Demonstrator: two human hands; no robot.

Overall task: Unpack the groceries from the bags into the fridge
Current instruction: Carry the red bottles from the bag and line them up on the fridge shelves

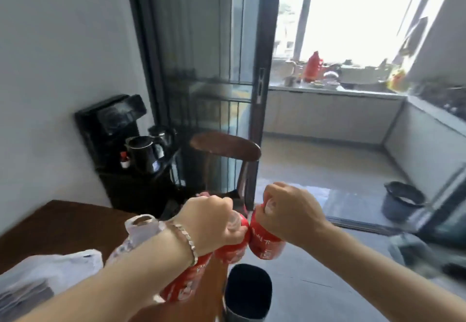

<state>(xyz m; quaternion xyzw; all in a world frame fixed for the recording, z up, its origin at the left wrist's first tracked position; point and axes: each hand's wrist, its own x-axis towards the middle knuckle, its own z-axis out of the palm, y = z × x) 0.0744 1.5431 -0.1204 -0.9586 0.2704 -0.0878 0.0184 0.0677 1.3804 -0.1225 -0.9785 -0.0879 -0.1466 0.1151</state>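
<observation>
We are holding red bottles (267, 243) up in mid-air, left hand (211, 221) and right hand (290, 210) side by side, fingers (228, 207) curling tight round them. White plastic bags (63, 266) are lying on the worktop (63, 221) left of the fingers, and a chair (224, 145) is standing just beyond.

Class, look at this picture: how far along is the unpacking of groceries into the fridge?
Done: some red-labelled drinks are out of the bags. In hand: the left hand grips bottles by their tops, and the right hand grips another bottle. Left: no fridge is in view, so these are not yet stored. A white bag lies on the table, its contents unseen.
</observation>
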